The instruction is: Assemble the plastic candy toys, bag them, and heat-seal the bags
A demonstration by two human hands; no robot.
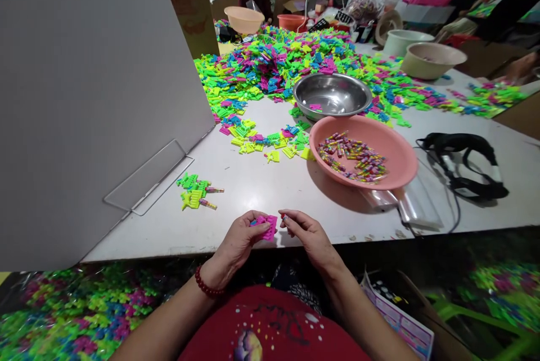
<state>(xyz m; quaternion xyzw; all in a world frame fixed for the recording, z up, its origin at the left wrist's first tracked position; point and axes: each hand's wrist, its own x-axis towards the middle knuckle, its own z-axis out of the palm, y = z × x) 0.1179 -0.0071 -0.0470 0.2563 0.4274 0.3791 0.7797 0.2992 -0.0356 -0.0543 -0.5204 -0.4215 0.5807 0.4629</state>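
Near the table's front edge, my left hand [241, 240] is closed on a pink plastic piece [270, 228]; a bit of blue shows by its fingers. Just to the right, my right hand [310, 233] pinches a small red item [284, 217], mostly hidden by the fingertips. The two hands are close but apart. To the left on the white table [244, 181] lie green pieces [194, 182] and a yellow piece [192, 199], with small striped tubes [208, 203] sticking out to their right. A pink basin [403, 153] to the right holds many such tubes.
A steel bowl [333, 94] stands behind the pink basin. Colourful plastic pieces [270, 57] are heaped across the back. A grey panel [97, 96] with a wire stand rises at left. Black straps [476, 167] and a cable lie at right. Other people are in the background.
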